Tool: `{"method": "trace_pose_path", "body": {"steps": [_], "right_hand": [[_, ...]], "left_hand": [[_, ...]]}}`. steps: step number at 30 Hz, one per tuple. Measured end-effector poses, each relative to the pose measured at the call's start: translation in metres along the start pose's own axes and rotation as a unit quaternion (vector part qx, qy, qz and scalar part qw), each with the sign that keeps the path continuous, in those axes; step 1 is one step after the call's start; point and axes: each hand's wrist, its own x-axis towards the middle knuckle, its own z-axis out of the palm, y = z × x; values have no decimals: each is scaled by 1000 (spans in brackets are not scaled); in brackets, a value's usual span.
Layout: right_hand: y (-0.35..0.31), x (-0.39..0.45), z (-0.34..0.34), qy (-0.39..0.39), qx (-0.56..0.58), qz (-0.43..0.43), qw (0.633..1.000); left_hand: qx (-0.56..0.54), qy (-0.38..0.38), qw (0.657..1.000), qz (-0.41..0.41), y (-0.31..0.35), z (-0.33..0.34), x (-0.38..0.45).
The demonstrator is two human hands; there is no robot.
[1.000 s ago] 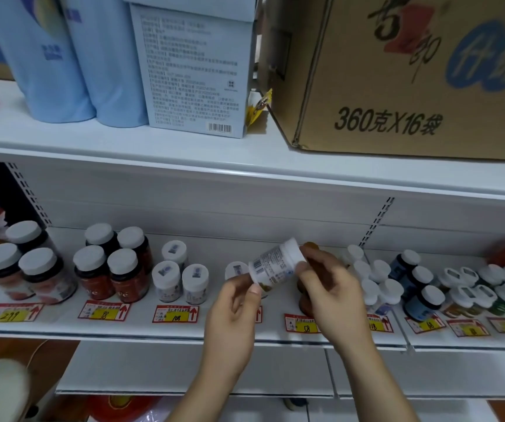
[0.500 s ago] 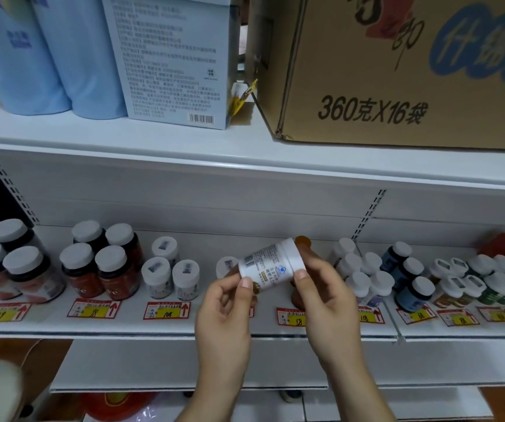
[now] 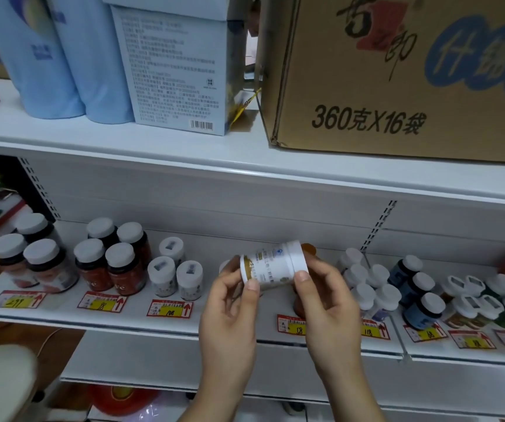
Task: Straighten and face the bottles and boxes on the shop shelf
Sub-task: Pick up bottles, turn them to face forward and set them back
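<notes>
White pill bottle (image 3: 272,264) lying sideways above the shelf (image 3: 141,315), left hand (image 3: 230,306) thumb and fingers pinching its base end, right hand (image 3: 325,303) fingers curled round its cap end

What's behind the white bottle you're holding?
Behind the white bottle, held on its side by the left hand and right hand, an amber bottle shows its brown cap. Its body and label are mostly covered.

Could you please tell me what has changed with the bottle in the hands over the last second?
The small white-capped bottle has been rotated: its barcode side gave way to a gold-marked label. Left hand and right hand keep pinching its ends; it stays sideways above the white shelf.
</notes>
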Motion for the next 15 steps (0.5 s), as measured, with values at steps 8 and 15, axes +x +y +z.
{"method": "trace_pose_path", "body": {"steps": [8,15], "right_hand": [[4,-4,-4,-28,-7,1,1000],[1,-7,8,37,16,1,999]], "left_hand": [[24,3,1000,15,1,0,-5],[27,-18,999,-2,5,-6,0]]}}
